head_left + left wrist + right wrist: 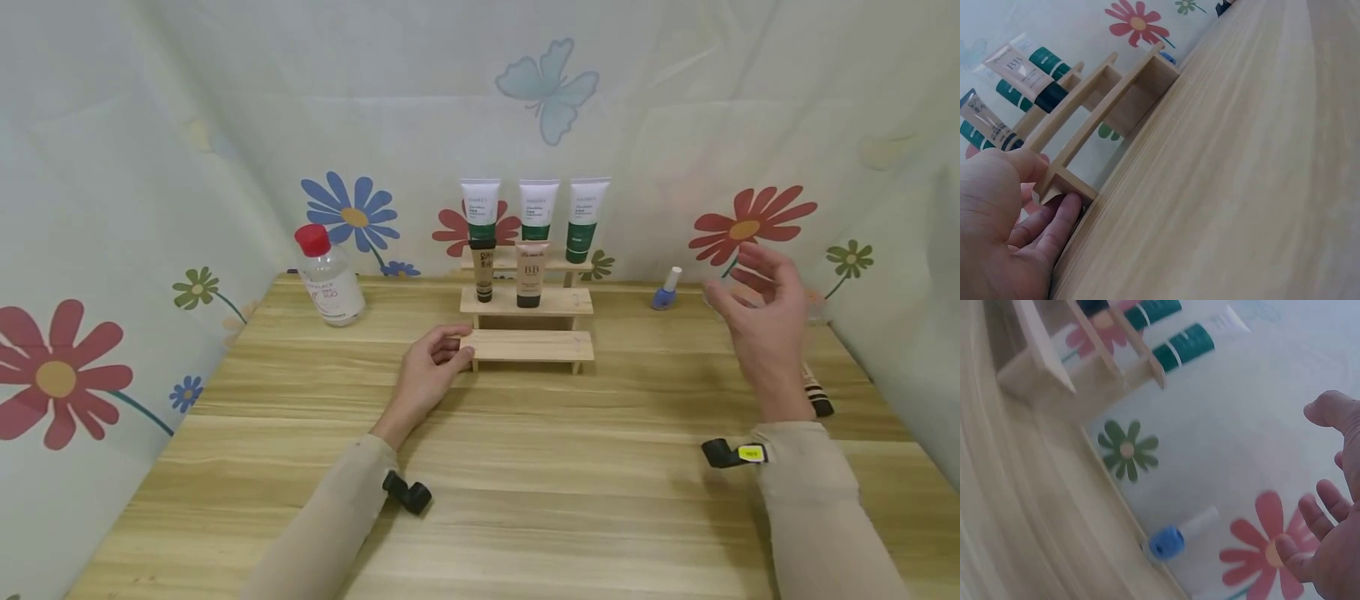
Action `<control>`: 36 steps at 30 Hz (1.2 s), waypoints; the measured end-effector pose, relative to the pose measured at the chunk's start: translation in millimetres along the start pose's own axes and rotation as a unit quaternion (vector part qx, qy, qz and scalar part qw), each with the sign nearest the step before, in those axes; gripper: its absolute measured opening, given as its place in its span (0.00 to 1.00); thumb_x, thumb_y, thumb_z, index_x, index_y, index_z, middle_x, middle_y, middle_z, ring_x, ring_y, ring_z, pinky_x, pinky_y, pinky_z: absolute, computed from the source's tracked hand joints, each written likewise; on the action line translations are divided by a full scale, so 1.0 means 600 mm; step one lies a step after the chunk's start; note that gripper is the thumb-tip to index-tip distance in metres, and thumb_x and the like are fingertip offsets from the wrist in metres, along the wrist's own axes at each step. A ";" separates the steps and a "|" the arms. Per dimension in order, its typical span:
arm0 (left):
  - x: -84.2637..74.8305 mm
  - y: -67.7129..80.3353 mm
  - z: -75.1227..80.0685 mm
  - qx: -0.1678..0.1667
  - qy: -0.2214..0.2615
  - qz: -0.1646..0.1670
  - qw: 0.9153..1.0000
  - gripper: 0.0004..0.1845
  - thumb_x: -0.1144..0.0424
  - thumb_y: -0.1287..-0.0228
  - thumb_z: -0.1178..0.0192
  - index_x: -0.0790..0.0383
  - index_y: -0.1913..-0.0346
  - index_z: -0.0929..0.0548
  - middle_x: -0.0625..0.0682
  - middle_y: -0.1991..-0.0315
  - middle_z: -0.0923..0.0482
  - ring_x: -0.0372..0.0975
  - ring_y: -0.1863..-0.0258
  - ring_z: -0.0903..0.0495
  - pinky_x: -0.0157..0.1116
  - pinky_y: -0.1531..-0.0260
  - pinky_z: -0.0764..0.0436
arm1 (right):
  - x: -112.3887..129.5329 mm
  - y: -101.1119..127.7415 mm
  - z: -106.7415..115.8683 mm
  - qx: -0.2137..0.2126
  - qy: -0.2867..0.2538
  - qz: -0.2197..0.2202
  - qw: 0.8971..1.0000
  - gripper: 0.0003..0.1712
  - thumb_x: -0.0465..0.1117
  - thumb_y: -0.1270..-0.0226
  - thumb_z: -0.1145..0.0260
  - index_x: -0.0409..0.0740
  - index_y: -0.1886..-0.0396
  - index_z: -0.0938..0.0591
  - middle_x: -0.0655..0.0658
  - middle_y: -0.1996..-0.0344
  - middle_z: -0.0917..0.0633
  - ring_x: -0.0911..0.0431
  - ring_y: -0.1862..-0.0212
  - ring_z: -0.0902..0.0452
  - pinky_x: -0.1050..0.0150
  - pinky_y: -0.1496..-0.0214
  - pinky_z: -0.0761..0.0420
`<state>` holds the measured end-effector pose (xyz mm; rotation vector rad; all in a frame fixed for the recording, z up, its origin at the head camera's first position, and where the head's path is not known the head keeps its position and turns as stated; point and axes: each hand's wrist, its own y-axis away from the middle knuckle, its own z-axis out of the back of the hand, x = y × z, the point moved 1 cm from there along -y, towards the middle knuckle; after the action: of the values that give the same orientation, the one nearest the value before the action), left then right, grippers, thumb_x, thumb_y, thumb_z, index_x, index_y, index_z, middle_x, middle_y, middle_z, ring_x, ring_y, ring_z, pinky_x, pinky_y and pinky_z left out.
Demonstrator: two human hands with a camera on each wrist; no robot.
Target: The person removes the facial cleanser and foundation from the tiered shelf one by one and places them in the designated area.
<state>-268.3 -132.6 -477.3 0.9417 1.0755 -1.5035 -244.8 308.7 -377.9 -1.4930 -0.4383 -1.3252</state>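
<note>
A three-tier wooden stand point(534, 345) is on the table. My left hand point(427, 373) grips the left end of its lowest step, thumb and fingers around the edge in the left wrist view. That step is bare. On the middle step stand a tan tube with a black cap point(484, 271) and a pink BB cream tube point(530, 273). Three white-and-green tubes point(536, 208) line the top step. Raised at the right, my right hand point(772, 333) holds nothing, fingers apart and loosely bent. Nearest it is a blue nail polish bottle point(665, 293) with a white cap.
A clear bottle with a red cap point(330, 283) stands at the back left. Partly hidden by my right wrist lies a tube with a black-striped end point(819, 397). A transparent object point(816, 307) shows behind the right hand. A flowered curtain point(420, 108) closes off the back.
</note>
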 end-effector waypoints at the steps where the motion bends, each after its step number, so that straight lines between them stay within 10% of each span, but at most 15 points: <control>1: 0.001 0.000 0.000 0.000 0.001 0.000 1.000 0.16 0.57 0.20 0.28 0.47 0.34 0.11 0.53 0.43 0.13 0.45 0.42 0.14 0.49 0.37 0.16 | 0.005 0.001 -0.012 0.007 -0.009 0.007 1.000 0.35 0.38 0.27 0.20 0.54 0.23 0.19 0.56 0.35 0.19 0.56 0.34 0.22 0.68 0.39 0.19; 23: 0.004 -0.001 -0.001 0.001 0.001 -0.013 1.000 0.15 0.58 0.20 0.28 0.48 0.36 0.10 0.53 0.47 0.12 0.44 0.46 0.13 0.47 0.38 0.15 | 0.064 0.047 -0.255 0.158 -0.126 0.011 0.979 0.36 0.38 0.27 0.20 0.41 0.23 0.23 0.35 0.33 0.18 0.44 0.32 0.19 0.53 0.34 0.19; 36: -0.001 -0.002 -0.001 0.001 0.004 -0.011 1.000 0.16 0.58 0.21 0.27 0.48 0.35 0.11 0.54 0.46 0.12 0.44 0.45 0.13 0.48 0.38 0.15 | 0.057 0.063 -0.318 0.194 -0.149 -0.019 0.969 0.32 0.31 0.26 0.23 0.42 0.26 0.21 0.38 0.34 0.16 0.45 0.36 0.18 0.45 0.31 0.15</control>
<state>-269.1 -132.0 -476.5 0.9411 1.0941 -1.5193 -298.2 119.4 -394.6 -1.3554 -0.8712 -0.9735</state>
